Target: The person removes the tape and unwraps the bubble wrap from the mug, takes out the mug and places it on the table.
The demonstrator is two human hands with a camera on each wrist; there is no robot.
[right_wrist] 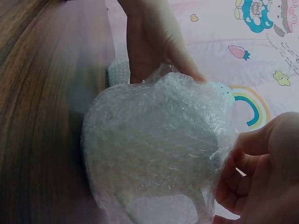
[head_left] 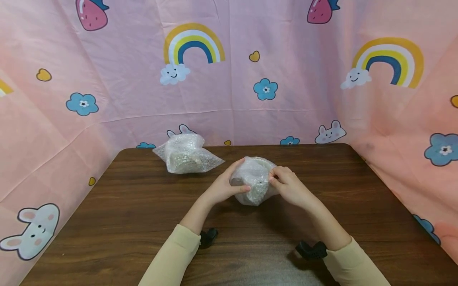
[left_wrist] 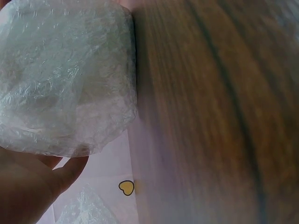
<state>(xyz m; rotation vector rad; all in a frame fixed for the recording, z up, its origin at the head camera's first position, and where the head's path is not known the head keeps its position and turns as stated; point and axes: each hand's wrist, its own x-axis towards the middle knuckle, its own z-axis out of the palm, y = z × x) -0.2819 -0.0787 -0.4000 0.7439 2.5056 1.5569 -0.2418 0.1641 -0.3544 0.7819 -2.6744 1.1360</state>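
A rounded bundle in clear bubble wrap is at the middle of the table, in front of the person. Around its left side the left hand holds it, thumb across the near face and fingers behind. At the bundle's right edge, the right hand pinches the bubble wrap between thumb and curled fingers. In the right wrist view the wrapped bundle shows a handle-like loop low down, under the plastic. The left wrist view has the bundle close up, beside the tabletop. What lies inside is blurred by the wrap.
Another bubble-wrapped bundle with pointed plastic corners sits at the table's back left. The dark wooden table reaches a patterned pink cloth behind it. Black wrist mounts sit beside both forearms.
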